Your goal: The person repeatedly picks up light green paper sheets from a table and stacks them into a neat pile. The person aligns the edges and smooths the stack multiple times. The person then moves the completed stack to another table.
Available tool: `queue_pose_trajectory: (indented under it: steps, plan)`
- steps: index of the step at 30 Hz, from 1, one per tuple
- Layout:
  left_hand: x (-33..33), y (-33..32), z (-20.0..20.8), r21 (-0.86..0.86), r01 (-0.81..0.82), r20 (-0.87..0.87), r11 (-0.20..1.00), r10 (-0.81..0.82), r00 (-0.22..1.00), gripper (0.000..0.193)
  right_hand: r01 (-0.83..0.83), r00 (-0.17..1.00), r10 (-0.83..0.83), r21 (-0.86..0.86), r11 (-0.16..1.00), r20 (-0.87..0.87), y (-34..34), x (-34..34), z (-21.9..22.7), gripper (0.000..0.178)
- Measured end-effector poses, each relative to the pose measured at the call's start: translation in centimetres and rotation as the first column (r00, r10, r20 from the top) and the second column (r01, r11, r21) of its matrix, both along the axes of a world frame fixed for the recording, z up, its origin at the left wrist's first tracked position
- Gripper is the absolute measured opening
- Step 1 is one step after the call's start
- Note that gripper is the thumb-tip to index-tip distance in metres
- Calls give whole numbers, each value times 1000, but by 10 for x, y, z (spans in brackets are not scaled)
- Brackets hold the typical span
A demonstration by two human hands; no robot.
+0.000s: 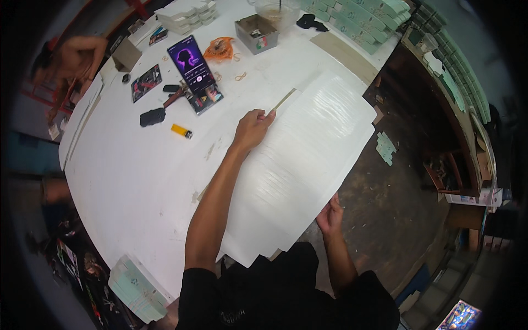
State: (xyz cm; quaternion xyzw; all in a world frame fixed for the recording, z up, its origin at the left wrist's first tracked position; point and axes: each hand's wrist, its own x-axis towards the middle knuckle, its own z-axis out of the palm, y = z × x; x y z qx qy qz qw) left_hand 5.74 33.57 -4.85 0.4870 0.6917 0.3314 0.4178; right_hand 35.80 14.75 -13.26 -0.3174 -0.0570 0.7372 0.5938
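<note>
A large white glossy sheet [297, 165] with stepped, notched ends lies before me, reaching past the table's near right edge. A narrow tan strip of board [285, 99] shows along its far left side. My left hand [254, 130] is closed at that side, its thumb and fingers pinching the sheet's edge beside the strip. My right hand [330, 215] grips the near right edge from below, beyond the table, with its fingertips partly hidden under the sheet.
On the white table [126, 187] are a propped phone [191, 63], yellow lighter [181, 131], black-headed tool [153, 116], orange bag of rubber bands [219, 49] and grey box [257, 34]. Pale green printed cartons [357, 22] are stacked at the back. Another person [74, 63] sits far left.
</note>
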Motion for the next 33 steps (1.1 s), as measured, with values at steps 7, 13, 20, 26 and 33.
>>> queue_pose_trajectory:
  steps: [7, 13, 20, 26, 33]
  plan:
    - [7, 41, -1, 97, 54, 131, 994, -67, 989, 58, 78, 988, -98, 169, 983, 118, 66, 31, -19, 63]
    - [-73, 7, -4, 232, -40, 177, 972, -2, 984, 52, 121, 981, -146, 186, 975, 128, 146, 34, -6, 52]
    - [-135, -74, -11, 175, -294, 224, 939, 253, 941, 41, 50, 981, -97, 262, 964, 170, 214, 62, 27, 46]
    - [-148, -111, -20, 150, -340, 331, 928, 277, 902, 40, 67, 944, -112, 151, 986, 311, 213, 79, 18, 40]
    - [-152, -115, -19, 184, -360, 374, 915, 273, 886, 40, -162, 957, 64, 336, 928, 284, 235, 109, 30, 31]
